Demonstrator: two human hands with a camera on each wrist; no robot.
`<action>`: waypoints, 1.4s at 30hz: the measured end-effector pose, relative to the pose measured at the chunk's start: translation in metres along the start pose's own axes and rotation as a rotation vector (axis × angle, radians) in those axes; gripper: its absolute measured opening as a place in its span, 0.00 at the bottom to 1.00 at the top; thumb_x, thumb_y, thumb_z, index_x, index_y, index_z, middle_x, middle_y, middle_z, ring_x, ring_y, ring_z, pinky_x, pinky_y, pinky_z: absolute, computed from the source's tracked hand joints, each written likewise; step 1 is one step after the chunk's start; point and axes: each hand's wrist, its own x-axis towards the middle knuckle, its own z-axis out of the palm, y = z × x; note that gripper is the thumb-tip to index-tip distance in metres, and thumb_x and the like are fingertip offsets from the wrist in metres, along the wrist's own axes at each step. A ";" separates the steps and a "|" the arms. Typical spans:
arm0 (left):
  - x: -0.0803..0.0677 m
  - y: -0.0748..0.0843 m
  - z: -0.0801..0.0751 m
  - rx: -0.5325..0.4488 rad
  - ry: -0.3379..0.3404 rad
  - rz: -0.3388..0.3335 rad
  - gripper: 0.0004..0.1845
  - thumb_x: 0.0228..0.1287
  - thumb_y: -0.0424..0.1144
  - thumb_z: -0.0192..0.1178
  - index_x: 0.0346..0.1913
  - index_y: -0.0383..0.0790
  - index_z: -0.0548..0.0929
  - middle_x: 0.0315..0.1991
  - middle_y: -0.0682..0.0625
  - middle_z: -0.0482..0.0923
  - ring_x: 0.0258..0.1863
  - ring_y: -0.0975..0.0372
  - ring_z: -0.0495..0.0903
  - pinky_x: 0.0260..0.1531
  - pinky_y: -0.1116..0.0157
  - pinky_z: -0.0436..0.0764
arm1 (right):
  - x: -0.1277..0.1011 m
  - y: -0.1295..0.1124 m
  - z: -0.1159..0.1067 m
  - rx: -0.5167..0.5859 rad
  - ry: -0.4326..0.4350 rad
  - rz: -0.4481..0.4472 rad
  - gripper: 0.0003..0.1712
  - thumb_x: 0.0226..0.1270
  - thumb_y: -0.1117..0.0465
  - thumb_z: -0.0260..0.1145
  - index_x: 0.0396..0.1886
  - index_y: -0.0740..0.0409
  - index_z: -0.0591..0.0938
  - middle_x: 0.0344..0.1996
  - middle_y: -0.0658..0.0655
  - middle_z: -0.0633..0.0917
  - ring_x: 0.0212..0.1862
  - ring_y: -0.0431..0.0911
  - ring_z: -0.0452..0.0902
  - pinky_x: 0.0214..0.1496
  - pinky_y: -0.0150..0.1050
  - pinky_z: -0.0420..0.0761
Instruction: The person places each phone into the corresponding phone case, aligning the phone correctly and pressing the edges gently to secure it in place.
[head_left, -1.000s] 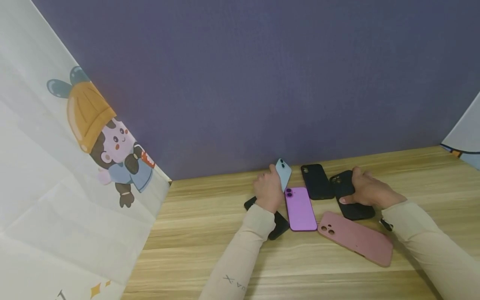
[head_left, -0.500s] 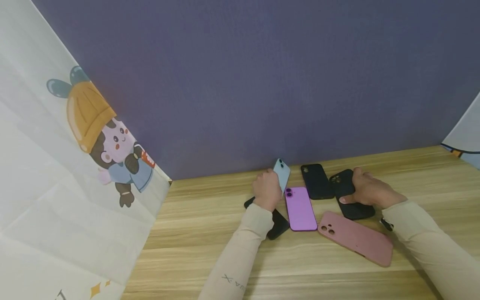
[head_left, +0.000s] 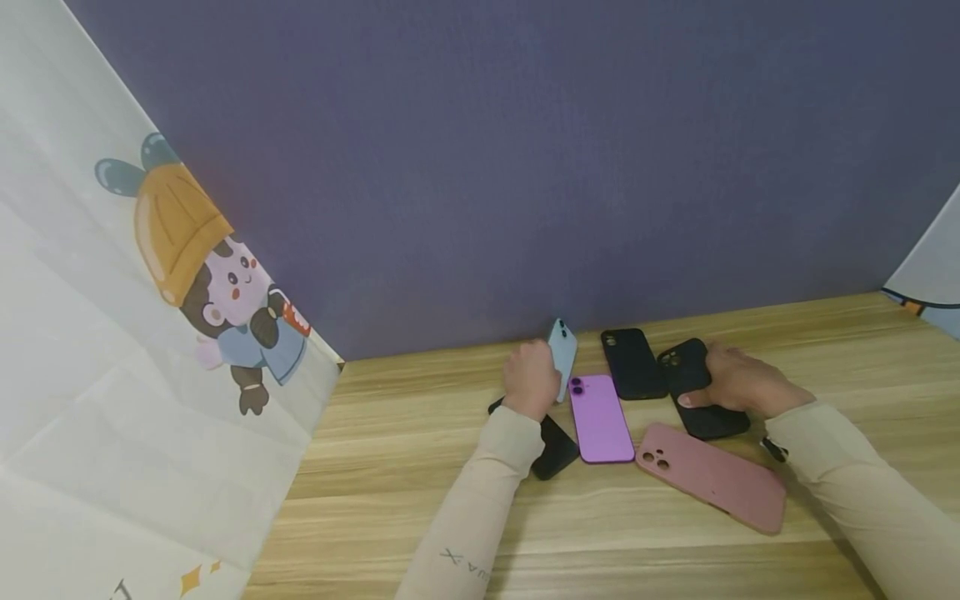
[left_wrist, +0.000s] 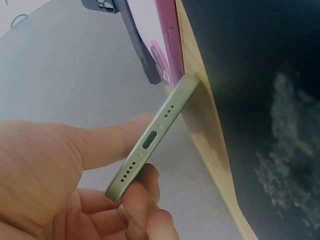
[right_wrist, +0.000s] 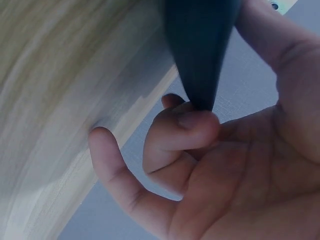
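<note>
A light blue phone (head_left: 562, 360) with two camera lenses stands tilted on the wooden table, pinched between the thumb and fingers of my left hand (head_left: 530, 379). Its bottom edge with the charging port (left_wrist: 150, 140) faces the left wrist camera. My right hand (head_left: 741, 381) grips a black phone case (head_left: 690, 387) across its width, thumb on the near-left side. Curled fingers meet the lower edge of this dark case (right_wrist: 200, 55) in the right wrist view, while the little finger reaches toward the tabletop. Between the hands lies a purple phone (head_left: 602, 425), camera side up.
Another black case (head_left: 634, 364) lies behind the purple phone, beside the gripped one. A pink case (head_left: 712, 479) lies in front of the right hand. Under my left wrist is a black flat item (head_left: 557, 450), partly hidden. A dark blue panel (head_left: 480, 167) rises behind the table (head_left: 360, 467).
My left hand has drawn slightly back and left, and the light blue phone has turned more edge-on with it. The right hand and the other pieces stay practically where they were.
</note>
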 end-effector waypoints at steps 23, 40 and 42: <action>0.005 -0.007 0.002 -0.093 -0.057 -0.053 0.13 0.67 0.47 0.68 0.35 0.39 0.87 0.34 0.46 0.88 0.29 0.56 0.85 0.19 0.61 0.75 | 0.003 0.002 0.002 -0.018 0.067 -0.012 0.27 0.79 0.47 0.58 0.44 0.72 0.80 0.34 0.69 0.82 0.29 0.53 0.76 0.31 0.47 0.75; 0.017 -0.030 0.010 -0.383 -0.165 -0.096 0.19 0.70 0.42 0.62 0.20 0.40 0.73 0.28 0.45 0.78 0.26 0.57 0.72 0.27 0.63 0.72 | 0.015 0.032 0.006 0.290 -0.064 -0.074 0.17 0.85 0.58 0.43 0.39 0.68 0.69 0.26 0.56 0.69 0.28 0.48 0.66 0.32 0.42 0.69; 0.018 -0.031 0.009 -0.415 -0.164 -0.091 0.23 0.69 0.41 0.62 0.16 0.42 0.68 0.25 0.46 0.75 0.25 0.58 0.70 0.25 0.65 0.70 | 0.014 0.032 0.005 0.344 -0.092 -0.063 0.17 0.86 0.58 0.42 0.36 0.64 0.67 0.25 0.53 0.67 0.24 0.44 0.63 0.30 0.41 0.70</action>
